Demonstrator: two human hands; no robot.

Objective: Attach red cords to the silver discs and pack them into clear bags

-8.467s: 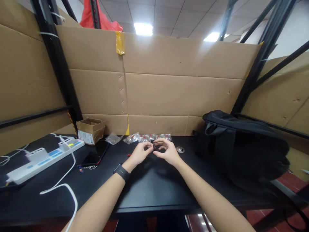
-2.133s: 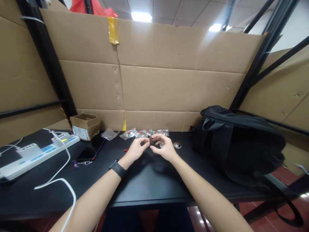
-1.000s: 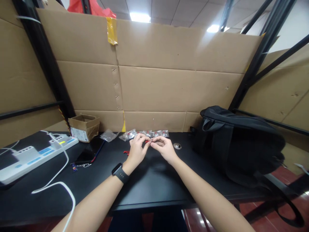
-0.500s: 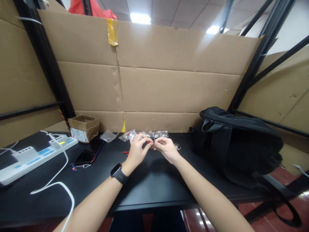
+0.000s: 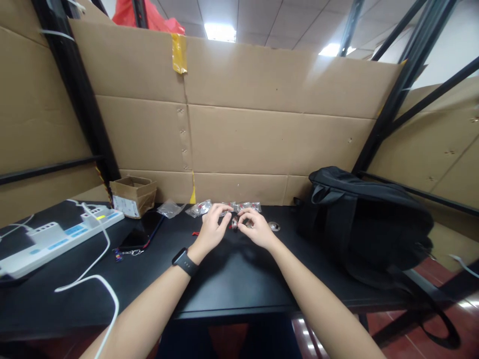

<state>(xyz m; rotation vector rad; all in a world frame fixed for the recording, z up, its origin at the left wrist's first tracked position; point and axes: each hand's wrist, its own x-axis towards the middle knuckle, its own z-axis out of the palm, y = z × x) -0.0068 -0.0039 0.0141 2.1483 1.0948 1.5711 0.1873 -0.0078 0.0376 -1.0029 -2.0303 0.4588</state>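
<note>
Toward the back edge of the desk (image 5: 239,291), the right hand (image 5: 259,232) pinches a small round piece (image 5: 234,223); the left hand (image 5: 211,230) has its fingers apart beside it. A loose one-sided pinch could drop it among the plastic packets (image 5: 202,208).

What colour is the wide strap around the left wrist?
The watch strap on the left wrist is black; it shows best in the head view.

On your table (image 5: 239,284), power strip (image 5: 62,244) left, phone (image 5: 139,233) beside it, box (image 5: 135,198) behind phone, packets (image 5: 249,206) at back, disc (image 5: 274,226) farther right, backpack (image 5: 366,224) at your right
</note>
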